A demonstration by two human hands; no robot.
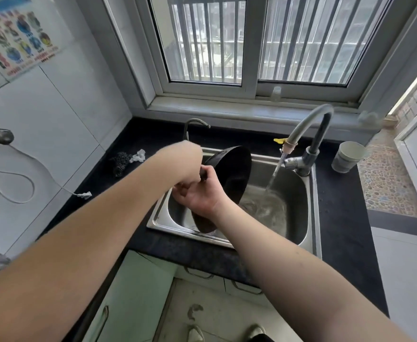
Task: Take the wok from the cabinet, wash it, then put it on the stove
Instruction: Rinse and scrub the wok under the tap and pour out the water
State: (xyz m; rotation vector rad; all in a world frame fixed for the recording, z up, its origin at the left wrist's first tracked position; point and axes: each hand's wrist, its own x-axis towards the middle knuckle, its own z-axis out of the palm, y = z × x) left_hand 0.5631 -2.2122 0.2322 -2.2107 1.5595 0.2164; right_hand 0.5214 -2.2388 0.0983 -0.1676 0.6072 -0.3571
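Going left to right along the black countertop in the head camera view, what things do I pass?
White cable end → dark steel-wool scrubber → black wok tilted in the steel sink → chrome tap with running water → pale cup.

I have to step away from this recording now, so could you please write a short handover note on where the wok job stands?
Left hand: over the wok's upper edge, blurred; grip unclear.
Right hand: gripping the wok's near side.
Wok: tipped on edge in the sink, beside the stream, not under it.
Tap: running into the basin.
Done: wok is out of the cabinet, washing under way.
Left: finish rinsing, shut the tap, carry the wok to the stove, which is not in view.
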